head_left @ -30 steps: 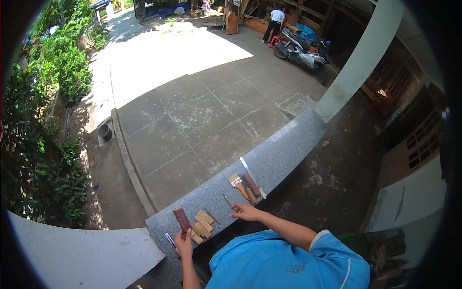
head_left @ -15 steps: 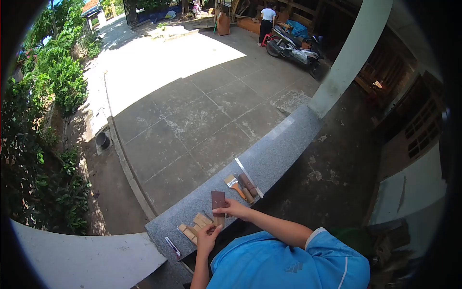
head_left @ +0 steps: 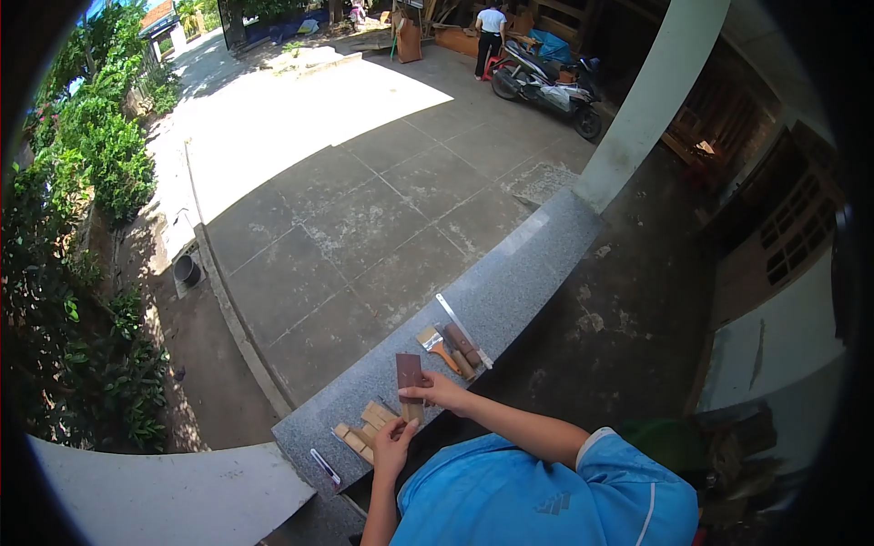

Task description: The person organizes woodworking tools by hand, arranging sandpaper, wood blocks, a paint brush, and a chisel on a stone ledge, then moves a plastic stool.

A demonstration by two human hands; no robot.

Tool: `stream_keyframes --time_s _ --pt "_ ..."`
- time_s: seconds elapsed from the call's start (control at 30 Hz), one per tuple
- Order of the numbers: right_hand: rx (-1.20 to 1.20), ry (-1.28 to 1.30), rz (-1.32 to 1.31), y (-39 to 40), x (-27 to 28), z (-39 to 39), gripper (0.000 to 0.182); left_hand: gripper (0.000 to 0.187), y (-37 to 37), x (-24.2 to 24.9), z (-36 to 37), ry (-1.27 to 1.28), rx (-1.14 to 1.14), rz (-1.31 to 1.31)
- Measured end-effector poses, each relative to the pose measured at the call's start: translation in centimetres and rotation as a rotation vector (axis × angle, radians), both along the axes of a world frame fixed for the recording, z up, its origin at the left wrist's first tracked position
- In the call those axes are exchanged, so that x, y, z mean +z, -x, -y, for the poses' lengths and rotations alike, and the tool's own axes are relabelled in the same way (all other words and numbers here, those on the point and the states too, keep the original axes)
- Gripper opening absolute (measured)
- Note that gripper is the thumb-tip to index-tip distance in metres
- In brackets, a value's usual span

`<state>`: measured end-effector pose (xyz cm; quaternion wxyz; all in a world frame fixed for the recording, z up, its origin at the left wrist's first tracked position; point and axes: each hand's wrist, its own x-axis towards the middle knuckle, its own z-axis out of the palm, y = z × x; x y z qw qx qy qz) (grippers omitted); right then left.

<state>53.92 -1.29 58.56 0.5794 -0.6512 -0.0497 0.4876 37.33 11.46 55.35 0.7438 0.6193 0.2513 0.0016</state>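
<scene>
Between my hands is a dark reddish-brown flat piece (head_left: 410, 371) with a light wooden part (head_left: 412, 412) at its lower end. My right hand (head_left: 437, 391) is closed on the brown piece's right edge. Lower down, my left hand (head_left: 394, 440) pinches the light wooden part. Light wood blocks (head_left: 376, 416) lie on the grey stone ledge (head_left: 510, 282) beside my left hand. A box cutter (head_left: 325, 466) rests left of them. Beyond my right hand are a brush with an orange handle (head_left: 439, 348), brown cylindrical pieces (head_left: 461, 345) and a metal ruler (head_left: 462, 328).
A pale pillar (head_left: 651, 109) rises at the ledge's far end. Past the ledge is a paved yard with a parked motorbike (head_left: 546, 86) and a standing person (head_left: 490, 41). A dark bucket (head_left: 187, 269) stands at the left near green bushes (head_left: 109, 173).
The whole view has shifted slightly, with the yard and ledge a little further left. Both hands keep their hold on the piece, nearly unchanged.
</scene>
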Motion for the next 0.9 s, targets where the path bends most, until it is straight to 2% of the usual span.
stream_keyframes --time_s 0.03,0.13,0.33,0.43,0.63,0.73,0.9 --pt "-0.043 -0.011 0.004 0.1 0.1 -0.2 0.072 0.033 -0.2 0.2 0.0 -0.010 0.002 0.002" --pt "0.134 0.073 0.044 0.0 -0.7 0.1 0.059 0.033 -0.4 0.5 -0.1 -0.053 0.000 -0.012" --pt "-0.053 -0.018 0.015 -0.3 -0.8 -0.3 0.058 0.034 -0.3 0.9 -0.3 -0.074 0.002 -0.012" --pt "0.115 0.050 0.002 -0.1 -0.3 0.3 0.057 0.034 -0.2 0.6 -0.2 -0.076 0.019 -0.009" --pt "-0.093 -0.026 0.004 -0.7 0.1 0.1 0.056 0.035 -0.2 0.2 -0.3 -0.056 0.010 -0.010" --pt "0.032 0.021 -0.024 -0.6 0.6 0.7 0.055 0.034 -0.3 0.9 -0.5 -0.071 -0.014 -0.006" --pt "-0.119 -0.011 0.015 -1.1 0.6 0.7 0.061 0.034 -0.3 1.4 -0.4 -0.068 -0.007 -0.003"
